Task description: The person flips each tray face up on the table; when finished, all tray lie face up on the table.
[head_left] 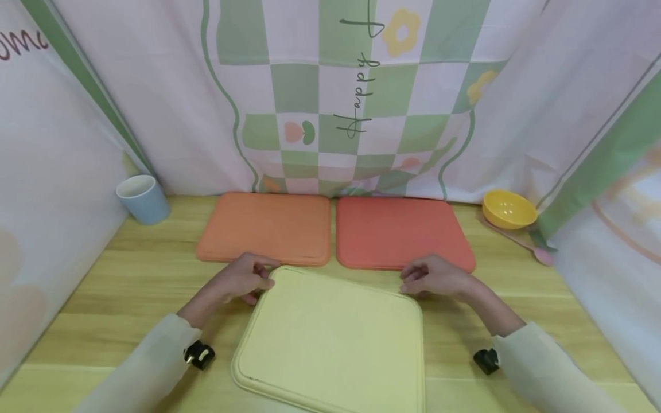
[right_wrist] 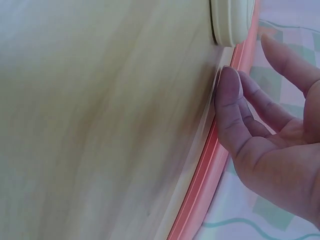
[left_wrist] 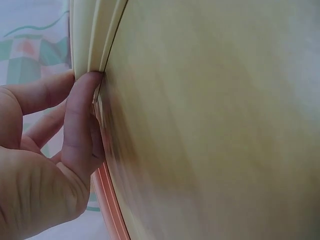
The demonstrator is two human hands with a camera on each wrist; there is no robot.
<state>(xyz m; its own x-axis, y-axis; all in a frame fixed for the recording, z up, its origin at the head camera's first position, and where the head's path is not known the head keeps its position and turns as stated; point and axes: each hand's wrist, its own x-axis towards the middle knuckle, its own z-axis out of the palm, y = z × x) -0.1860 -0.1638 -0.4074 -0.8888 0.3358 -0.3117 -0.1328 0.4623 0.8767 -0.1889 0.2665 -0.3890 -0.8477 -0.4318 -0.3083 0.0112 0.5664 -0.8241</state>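
A pale yellow rectangular board (head_left: 341, 338) with rounded corners and a ridged edge lies turned at a slant on the near part of the table. My left hand (head_left: 247, 279) pinches its far left corner; in the left wrist view, the fingertips meet the ridged edge (left_wrist: 95, 35). By its far right corner is my right hand (head_left: 431, 276), fingers loosely bent, holding nothing. In the right wrist view, a small gap separates those fingertips (right_wrist: 230, 82) from the yellow corner (right_wrist: 230, 30). Beyond the hands lie an orange board (head_left: 268, 226) and a red board (head_left: 400, 232), side by side.
A blue cup (head_left: 144, 201) stands at the back left of the wooden table (head_left: 98, 298). At the back right are a yellow bowl (head_left: 508, 209) and a pink spoon (head_left: 539, 255). A checkered curtain (head_left: 343, 86) hangs behind the table, with pale cloth at both sides.
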